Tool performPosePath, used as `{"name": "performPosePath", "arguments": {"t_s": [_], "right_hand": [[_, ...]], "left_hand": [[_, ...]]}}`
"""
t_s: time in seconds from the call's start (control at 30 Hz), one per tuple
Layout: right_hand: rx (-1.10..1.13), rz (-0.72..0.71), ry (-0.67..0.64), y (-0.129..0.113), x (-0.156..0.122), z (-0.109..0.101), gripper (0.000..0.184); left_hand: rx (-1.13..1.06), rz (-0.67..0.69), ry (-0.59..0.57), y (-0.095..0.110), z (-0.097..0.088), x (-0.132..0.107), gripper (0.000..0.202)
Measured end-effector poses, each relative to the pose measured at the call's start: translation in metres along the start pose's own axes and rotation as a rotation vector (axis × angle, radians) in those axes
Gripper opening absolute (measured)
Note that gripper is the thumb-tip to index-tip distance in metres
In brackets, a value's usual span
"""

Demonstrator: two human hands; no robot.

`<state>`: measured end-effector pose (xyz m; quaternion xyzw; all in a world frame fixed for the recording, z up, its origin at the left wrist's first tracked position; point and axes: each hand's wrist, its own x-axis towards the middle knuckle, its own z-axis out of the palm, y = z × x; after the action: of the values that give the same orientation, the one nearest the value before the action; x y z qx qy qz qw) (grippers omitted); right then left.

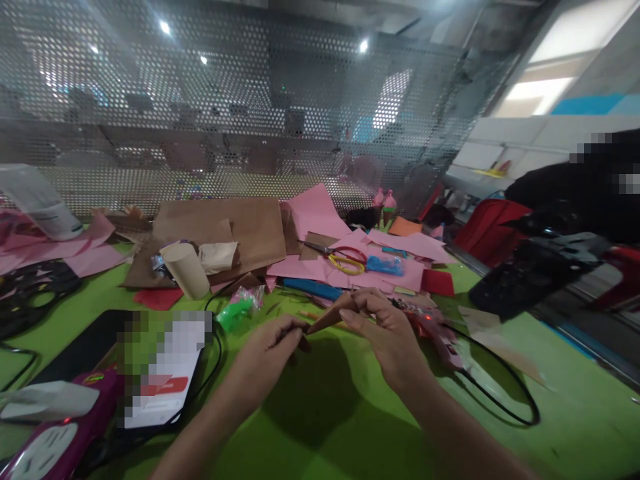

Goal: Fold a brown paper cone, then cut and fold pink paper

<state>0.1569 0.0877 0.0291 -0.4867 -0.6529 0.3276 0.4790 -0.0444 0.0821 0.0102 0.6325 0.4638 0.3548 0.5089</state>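
A small folded piece of brown paper (pixel 327 316) is between my two hands above the green table. My left hand (pixel 275 343) pinches its left tip with thumb and forefinger. With fingers curved over the far side and the thumb in front, my right hand (pixel 384 331) grips the other end. Just beyond them are a blue cutter knife (pixel 314 288) and scissors (pixel 347 260) with red and yellow handles. A pink glue gun (pixel 443 341), its light glowing red, lies right of my right hand, partly hidden by it. Bright green plastic (pixel 235 313) lies beyond my left hand.
At left are a phone (pixel 167 373) with a lit screen and a magenta glue gun (pixel 70 417). A cardboard tube (pixel 186 270) stands by brown paper sheets (pixel 225 230) and pink paper (pixel 317 212). A black cord (pixel 520 417) loops at right, near a person (pixel 570 180) in dark clothing.
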Motion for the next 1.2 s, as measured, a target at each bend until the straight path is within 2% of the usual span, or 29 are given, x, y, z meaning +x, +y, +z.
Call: {"name": "performPosePath", "arguments": {"t_s": [0.17,0.43,0.73,0.9,1.03,1.2], "right_hand": [[-0.025,-0.007,-0.002,-0.002,0.0,0.0,0.016],[-0.006,-0.01,-0.021,-0.002,-0.001,0.001,0.017],[0.023,-0.015,-0.01,-0.002,-0.002,0.002,0.016],[0.024,-0.011,0.025,-0.002,-0.002,0.003,0.013],[0.007,-0.013,0.026,-0.001,-0.002,0.004,0.011],[-0.057,-0.024,0.008,-0.001,-0.002,0.005,0.01]], "left_hand": [[0.125,0.11,0.06,-0.001,0.007,-0.001,0.021],[0.39,0.18,0.112,-0.003,0.011,-0.003,0.021],[0.386,0.233,0.137,-0.003,0.011,-0.003,0.022],[0.29,0.203,0.146,-0.003,0.01,-0.004,0.025],[0.333,0.16,0.119,-0.002,0.01,-0.003,0.028],[0.262,0.138,0.075,-0.004,0.011,0.001,0.02]]}}
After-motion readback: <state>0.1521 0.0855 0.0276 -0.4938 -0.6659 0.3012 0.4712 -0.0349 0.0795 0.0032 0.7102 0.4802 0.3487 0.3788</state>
